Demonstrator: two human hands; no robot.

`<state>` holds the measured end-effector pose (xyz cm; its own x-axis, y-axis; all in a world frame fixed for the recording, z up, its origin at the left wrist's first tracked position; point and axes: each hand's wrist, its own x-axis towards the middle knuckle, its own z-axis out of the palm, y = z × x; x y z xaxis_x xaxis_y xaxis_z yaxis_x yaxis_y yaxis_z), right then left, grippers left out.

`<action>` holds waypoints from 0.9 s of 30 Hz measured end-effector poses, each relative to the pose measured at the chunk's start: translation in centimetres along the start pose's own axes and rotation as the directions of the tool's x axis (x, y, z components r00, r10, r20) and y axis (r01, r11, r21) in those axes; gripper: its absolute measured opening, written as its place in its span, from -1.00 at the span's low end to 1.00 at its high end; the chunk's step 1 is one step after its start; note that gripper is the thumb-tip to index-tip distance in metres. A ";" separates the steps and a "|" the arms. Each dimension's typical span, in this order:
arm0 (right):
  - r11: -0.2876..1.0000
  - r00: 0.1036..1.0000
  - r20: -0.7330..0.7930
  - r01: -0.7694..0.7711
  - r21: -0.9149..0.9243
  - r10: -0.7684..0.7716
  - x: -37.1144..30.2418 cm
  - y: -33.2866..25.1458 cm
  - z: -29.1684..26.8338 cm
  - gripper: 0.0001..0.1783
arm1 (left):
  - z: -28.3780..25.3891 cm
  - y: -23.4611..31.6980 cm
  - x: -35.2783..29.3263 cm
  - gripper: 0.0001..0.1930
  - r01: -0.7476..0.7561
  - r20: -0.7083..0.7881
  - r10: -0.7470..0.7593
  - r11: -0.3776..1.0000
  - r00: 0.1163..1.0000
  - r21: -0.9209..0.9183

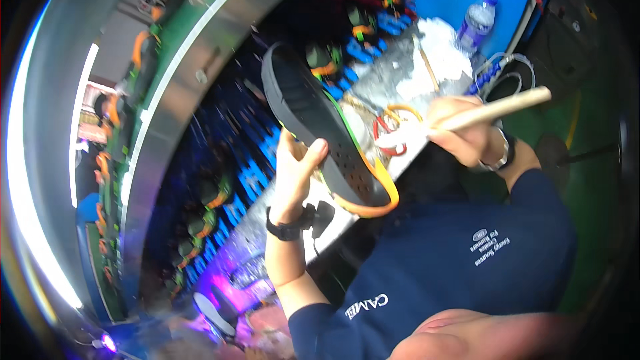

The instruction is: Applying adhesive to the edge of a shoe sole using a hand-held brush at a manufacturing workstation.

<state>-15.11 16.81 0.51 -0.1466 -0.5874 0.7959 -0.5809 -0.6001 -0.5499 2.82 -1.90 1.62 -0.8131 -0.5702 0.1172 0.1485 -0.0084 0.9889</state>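
My left hand grips a shoe sole by its edge, with the thumb over the rim. The sole is dark grey to black, has small holes toward the heel, and shows an orange and green edge. It is tilted up above the worktable. In my right hand is a brush whose pale wooden handle points out to the right. Its whitish head is blurred and lies close to the sole's right edge; I cannot tell whether they touch.
Behind the sole runs a conveyor with blue slats carrying several green and orange shoe parts. White paper with a thin stick and red-handled tool lie on the worktable. A purple-labelled bottle stands beyond. Another person's sole shows lower left.
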 end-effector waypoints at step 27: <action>0.900 0.756 -0.496 -0.305 0.310 0.427 -6.6 3.1 -6.6 -0.88 | -19.7 18.6 15.2 -0.30 0.564 -0.520 0.394 0.003 0.758 0.826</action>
<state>-21.21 22.40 -4.80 -0.7560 -0.4312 0.4925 -0.2301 -0.5293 -0.8166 4.33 -26.91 19.95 -0.2655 -0.8626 0.4306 -0.9230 0.3565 0.1451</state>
